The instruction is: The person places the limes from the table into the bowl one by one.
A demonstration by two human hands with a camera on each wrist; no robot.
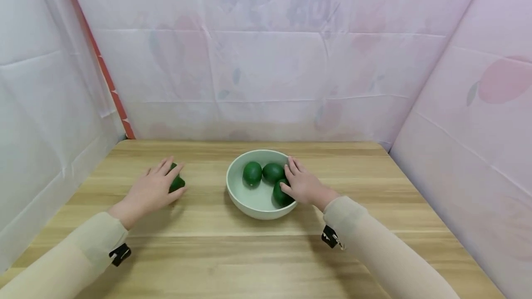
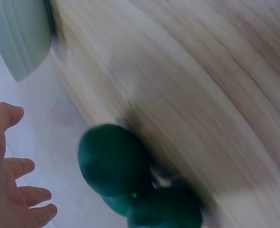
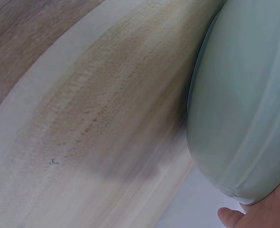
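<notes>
Spread fingers of the left hand (image 1: 151, 189) are laid over dark green limes (image 1: 177, 182) on the wooden table (image 1: 257, 253), well to the left of the pale green bowl (image 1: 249, 204); whether the limes are actually gripped cannot be told from the head view. In the left wrist view the fingers (image 2: 16, 190) are seen open and apart from two limes (image 2: 114, 159) lying together on the wood, where the head view shows only one green patch beside the thumb. The right hand (image 1: 303, 184) is rested with straight fingers on the lime (image 1: 281, 194) at the bowl's right side, just inside the rim. Three limes are counted in the bowl, two of them (image 1: 252, 173) lying toward its far side. In the right wrist view only the bowl's outer wall (image 3: 244, 118) and a small part of the hand at the lower edge are shown; the fruit inside is hidden. Both wrist views are blurred.
</notes>
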